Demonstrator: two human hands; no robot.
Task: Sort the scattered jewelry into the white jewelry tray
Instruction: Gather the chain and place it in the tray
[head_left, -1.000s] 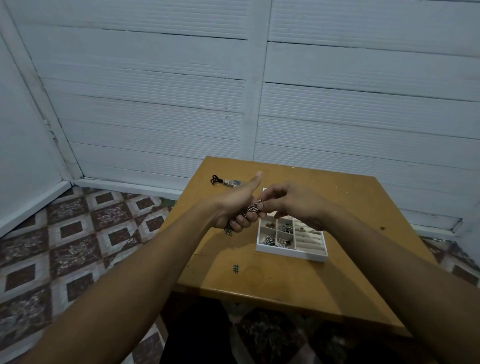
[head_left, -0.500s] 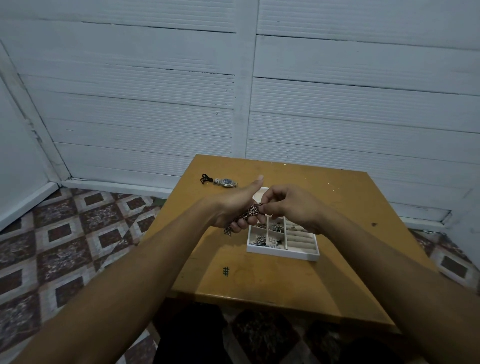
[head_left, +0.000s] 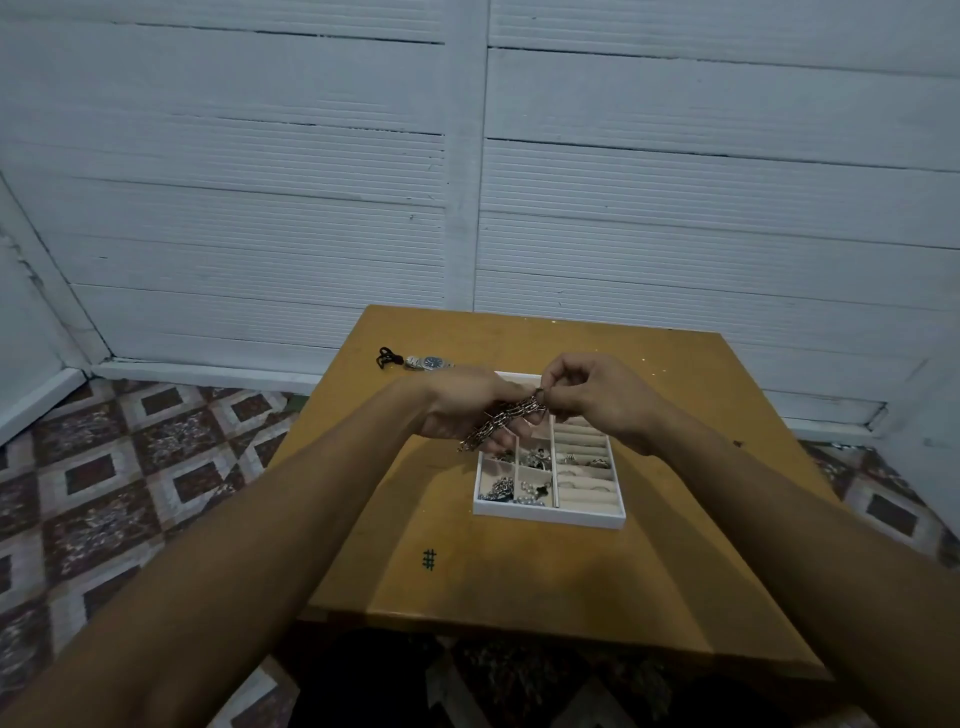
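A metal link chain (head_left: 501, 421) is stretched between both hands above the far left part of the white jewelry tray (head_left: 550, 513). My left hand (head_left: 462, 408) has its fingers curled round the chain's lower part, whose end dangles at the tray's left edge. My right hand (head_left: 592, 397) pinches the chain's upper end. The tray holds several small pieces in its left compartments and rings in the padded slots on the right. A wristwatch (head_left: 430, 362) and a black cord piece (head_left: 388, 357) lie on the table at the far left.
The tray sits in the middle of a small wooden table (head_left: 519, 582) with a hash mark (head_left: 429, 559) drawn near the front. A white panelled wall stands behind. Patterned floor tiles (head_left: 130, 467) lie to the left.
Both hands have shifted slightly right over the tray's far end. My left thumb, raised before, has come down, and more of the chain is drawn out between the hands.
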